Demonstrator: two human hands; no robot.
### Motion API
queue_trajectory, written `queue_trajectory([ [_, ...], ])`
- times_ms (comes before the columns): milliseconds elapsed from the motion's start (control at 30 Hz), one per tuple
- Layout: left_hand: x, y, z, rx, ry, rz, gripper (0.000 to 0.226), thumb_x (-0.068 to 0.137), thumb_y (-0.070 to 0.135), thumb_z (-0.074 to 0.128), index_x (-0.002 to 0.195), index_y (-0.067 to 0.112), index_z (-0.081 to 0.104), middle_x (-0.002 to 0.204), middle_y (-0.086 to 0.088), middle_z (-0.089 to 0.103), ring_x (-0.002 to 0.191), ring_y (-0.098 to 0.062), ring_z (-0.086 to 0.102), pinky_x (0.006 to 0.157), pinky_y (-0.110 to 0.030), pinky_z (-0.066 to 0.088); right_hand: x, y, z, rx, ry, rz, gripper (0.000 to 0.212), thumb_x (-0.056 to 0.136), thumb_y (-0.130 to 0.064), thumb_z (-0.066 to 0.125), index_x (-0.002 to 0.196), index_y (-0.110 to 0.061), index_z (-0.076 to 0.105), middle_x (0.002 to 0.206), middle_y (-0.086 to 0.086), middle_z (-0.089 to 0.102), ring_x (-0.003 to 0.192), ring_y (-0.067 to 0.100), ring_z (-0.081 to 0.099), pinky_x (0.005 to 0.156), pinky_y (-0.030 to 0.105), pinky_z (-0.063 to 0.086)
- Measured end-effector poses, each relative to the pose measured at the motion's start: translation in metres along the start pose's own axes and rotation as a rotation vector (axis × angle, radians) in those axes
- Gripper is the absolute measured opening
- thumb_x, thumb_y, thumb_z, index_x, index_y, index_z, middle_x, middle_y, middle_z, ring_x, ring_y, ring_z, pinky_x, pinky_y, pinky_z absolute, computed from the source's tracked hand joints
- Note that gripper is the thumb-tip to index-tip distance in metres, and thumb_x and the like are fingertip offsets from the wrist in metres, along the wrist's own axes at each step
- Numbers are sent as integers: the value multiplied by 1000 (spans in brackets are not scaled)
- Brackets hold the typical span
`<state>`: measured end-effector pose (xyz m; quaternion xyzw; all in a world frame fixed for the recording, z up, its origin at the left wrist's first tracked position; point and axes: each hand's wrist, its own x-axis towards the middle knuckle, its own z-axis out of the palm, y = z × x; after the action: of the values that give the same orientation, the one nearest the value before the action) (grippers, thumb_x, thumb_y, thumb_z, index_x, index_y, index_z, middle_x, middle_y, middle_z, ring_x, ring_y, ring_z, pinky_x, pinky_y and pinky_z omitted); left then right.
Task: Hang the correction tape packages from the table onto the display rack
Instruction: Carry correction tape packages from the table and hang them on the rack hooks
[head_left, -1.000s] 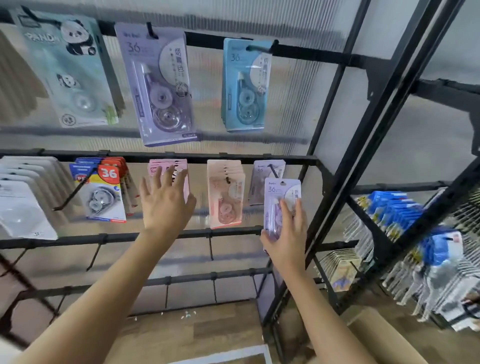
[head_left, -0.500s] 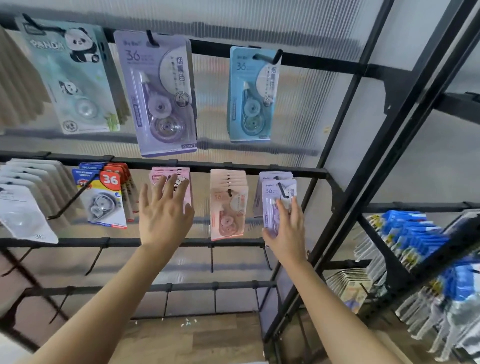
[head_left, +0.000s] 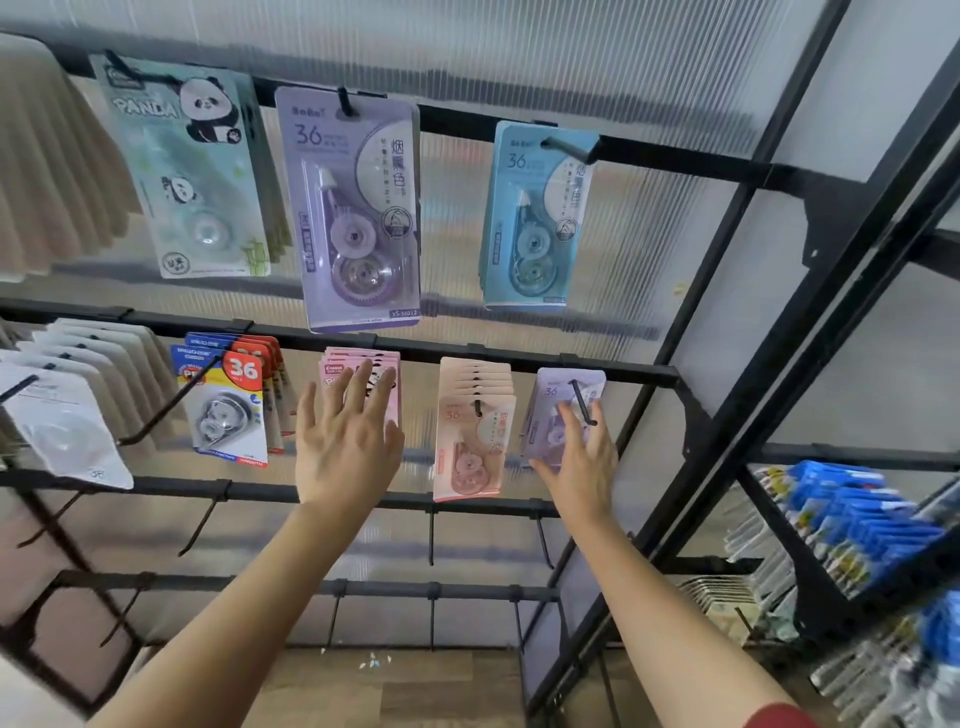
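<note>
Reaching up to the display rack (head_left: 519, 365), the person's right hand (head_left: 582, 467) lays its fingers (head_left: 571, 428) straight and flat against the face of a small purple correction tape package (head_left: 553, 395). The package hangs on a black peg (head_left: 582, 405) at the right end of the middle rail. The thumb lies by the package's lower left corner, and nothing is clenched. More purple packs seem to hang behind it, though that part is too blurred to be sure. The left hand (head_left: 345, 447) is raised with fingers spread and relaxed, grasping nothing, just in front of a row of pink packages (head_left: 389, 364) on the same rail. Between the two hands hangs a row of peach packages (head_left: 475, 415). On the rail above hang a large purple package (head_left: 358, 208) and a blue one (head_left: 535, 218).
</note>
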<state>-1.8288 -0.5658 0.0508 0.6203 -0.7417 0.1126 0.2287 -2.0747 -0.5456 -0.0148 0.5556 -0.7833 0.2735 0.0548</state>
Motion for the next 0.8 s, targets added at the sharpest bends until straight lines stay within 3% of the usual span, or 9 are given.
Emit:
queue_trajectory([
  [167,0,0,-2,3,-31,17,57,95,37,40,149,29,22,156,2,22,144,-16,17,116,-42,0,-21,-6,-2,-62,-43,15,81,86,-37,66,151,-24,19,157,13,12,144,31,16,117,47,18],
  [300,-2,-3,-9,-28,-57,95,56,94,37,42,147,27,26,154,1,27,143,-17,20,117,-41,3,-51,-19,1,-124,-172,41,68,91,-40,55,148,-20,23,154,10,23,143,27,19,116,49,18],
  [433,-15,-11,-15,99,-105,312,61,97,41,37,150,28,11,159,-4,8,147,-22,2,116,-44,-9,-84,-38,6,-141,-298,34,69,93,-42,51,149,-21,17,158,8,16,145,27,12,116,50,13],
  [533,-51,-26,-17,124,-110,373,65,97,41,35,152,28,3,159,-7,-9,144,-23,-19,111,-44,-22,-109,-56,6,-144,-349,-20,68,92,-43,51,149,-22,18,158,9,15,145,28,10,116,50,14],
  [633,-98,-53,-17,94,-216,339,68,96,40,38,151,29,0,158,-5,-15,145,-24,-18,114,-43,-17,-135,-83,4,-151,-408,-77,66,92,-42,50,149,-22,21,157,9,14,144,29,12,116,50,13],
  [800,-183,-114,-34,51,-389,115,70,94,44,42,151,31,3,159,-3,-11,146,-22,-10,116,-43,-9,-193,-137,0,-153,-480,-219,66,93,-42,50,148,-22,20,157,9,13,143,30,15,115,50,14],
])
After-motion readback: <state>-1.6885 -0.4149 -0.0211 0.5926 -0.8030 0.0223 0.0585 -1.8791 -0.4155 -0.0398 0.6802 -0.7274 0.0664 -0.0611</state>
